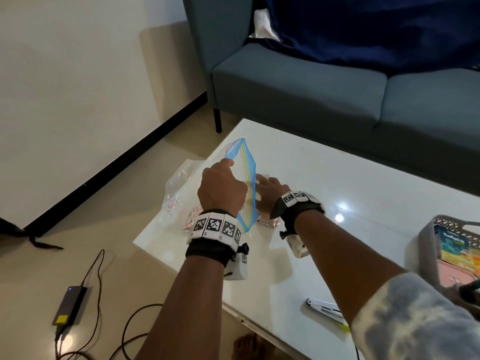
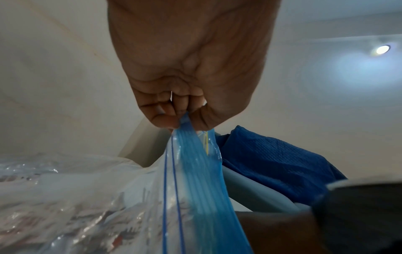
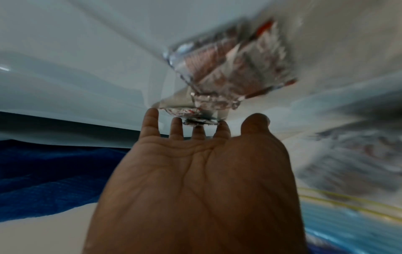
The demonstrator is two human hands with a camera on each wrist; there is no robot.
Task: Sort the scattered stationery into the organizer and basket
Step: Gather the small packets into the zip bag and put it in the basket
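My left hand pinches the blue zip edge of a clear zip bag and holds its mouth up and open. The wrist view shows thumb and fingers of that left hand curled on the zip bag's blue strip. The bag's body sags left on the white table with red-and-white packets inside. My right hand lies open just right of the bag's mouth, holding nothing. Beyond the spread fingers of my right hand lies a clear packet, blurred. Another packet lies beneath the right wrist.
A grey perforated basket with a box in it stands at the table's right edge. A folded metal tool lies near the front edge. A blue-grey sofa runs behind the table. A power adapter and cables lie on the floor to the left.
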